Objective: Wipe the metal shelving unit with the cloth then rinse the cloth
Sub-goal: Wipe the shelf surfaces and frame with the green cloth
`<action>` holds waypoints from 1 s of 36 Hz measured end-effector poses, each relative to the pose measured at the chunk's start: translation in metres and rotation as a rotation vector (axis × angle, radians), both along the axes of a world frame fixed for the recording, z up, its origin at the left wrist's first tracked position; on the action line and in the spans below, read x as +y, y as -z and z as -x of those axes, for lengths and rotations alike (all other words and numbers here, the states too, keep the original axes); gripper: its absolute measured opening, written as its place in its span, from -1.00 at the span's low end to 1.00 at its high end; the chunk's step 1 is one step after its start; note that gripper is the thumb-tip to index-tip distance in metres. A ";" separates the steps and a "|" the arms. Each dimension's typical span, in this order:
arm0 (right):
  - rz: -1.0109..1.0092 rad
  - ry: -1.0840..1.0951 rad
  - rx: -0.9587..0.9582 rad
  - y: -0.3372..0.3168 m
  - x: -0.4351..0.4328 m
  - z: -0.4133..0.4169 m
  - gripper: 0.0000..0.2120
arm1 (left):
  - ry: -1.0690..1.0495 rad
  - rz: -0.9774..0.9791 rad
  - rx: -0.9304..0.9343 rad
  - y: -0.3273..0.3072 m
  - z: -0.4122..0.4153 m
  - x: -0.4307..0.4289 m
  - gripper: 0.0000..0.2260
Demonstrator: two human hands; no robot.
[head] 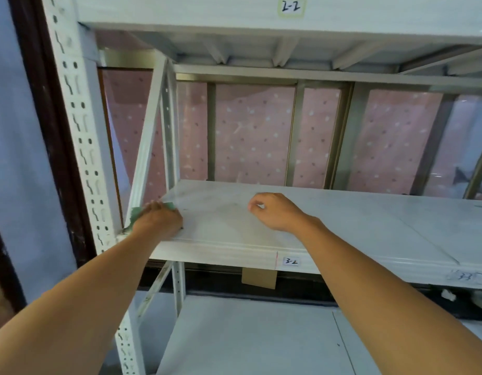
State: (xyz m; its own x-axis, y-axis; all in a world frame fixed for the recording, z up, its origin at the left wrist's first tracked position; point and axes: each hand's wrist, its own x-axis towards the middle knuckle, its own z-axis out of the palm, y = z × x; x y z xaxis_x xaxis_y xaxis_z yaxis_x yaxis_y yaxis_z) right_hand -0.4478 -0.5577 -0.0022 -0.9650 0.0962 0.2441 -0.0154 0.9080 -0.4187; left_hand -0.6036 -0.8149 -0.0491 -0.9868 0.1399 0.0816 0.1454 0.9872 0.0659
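Note:
A white metal shelving unit fills the view, and its middle shelf (pixel 342 226) is bare and faintly smudged. My left hand (pixel 160 220) presses a green cloth (pixel 135 213) onto the shelf's front left corner, next to the perforated upright post (pixel 80 136). Most of the cloth is hidden under the hand, with green edges showing at the left and at the fingertips. My right hand (pixel 275 211) hovers over the middle of the same shelf with its fingers loosely curled, holding nothing.
The upper shelf (pixel 261 17) carries a label "2-2"; the middle shelf's front edge is labelled "3-2". A diagonal brace (pixel 147 142) crosses the left end. Behind the unit are windows covered in pink dotted material. The lower shelf (pixel 248 342) lies beneath.

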 end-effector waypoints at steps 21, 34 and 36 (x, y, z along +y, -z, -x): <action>0.071 -0.051 -0.111 -0.005 0.089 0.001 -0.59 | 0.191 -0.023 0.115 0.002 0.037 -0.009 -0.58; 0.082 -0.034 -0.157 -0.008 0.096 0.022 -0.55 | 0.242 -0.063 0.036 -0.003 0.095 0.010 -0.51; 0.073 -0.038 -0.174 -0.007 0.093 0.027 -0.54 | 0.245 -0.063 0.051 0.004 0.118 0.009 -0.46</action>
